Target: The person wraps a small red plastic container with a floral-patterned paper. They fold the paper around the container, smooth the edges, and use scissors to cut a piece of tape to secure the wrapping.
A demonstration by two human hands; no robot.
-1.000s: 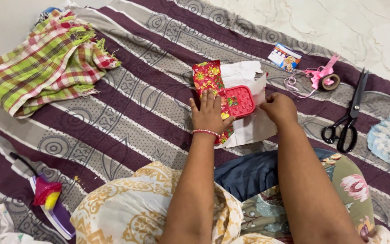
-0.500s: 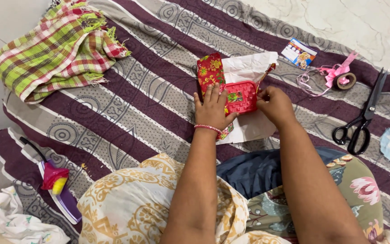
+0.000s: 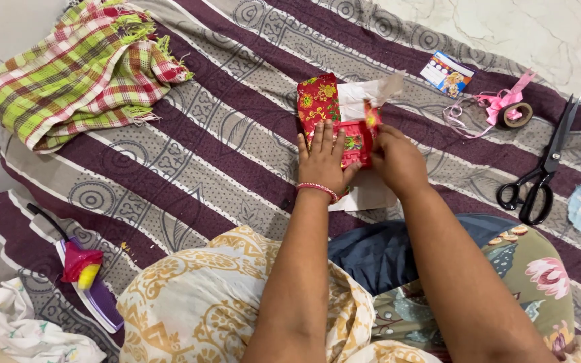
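A red floral cloth piece (image 3: 317,101) lies over white paper (image 3: 361,101) on a striped purple and grey mat (image 3: 169,168). My left hand (image 3: 323,161) lies flat on the red cloth, fingers spread, a pink bead bracelet on the wrist. My right hand (image 3: 395,158) pinches the right edge of the red cloth and lifts a small fold of it. More white paper (image 3: 371,198) shows below both hands.
A green and red checked cloth (image 3: 82,70) lies at the top left. Black scissors (image 3: 539,175), a tape roll with pink ribbon (image 3: 509,111) and a small printed card (image 3: 446,72) lie at the right. A purple-handled tool (image 3: 92,289) sits lower left.
The camera view has shifted slightly. My right hand moved left onto the red cloth's edge and folded it up. My left hand stayed pressed on the cloth.
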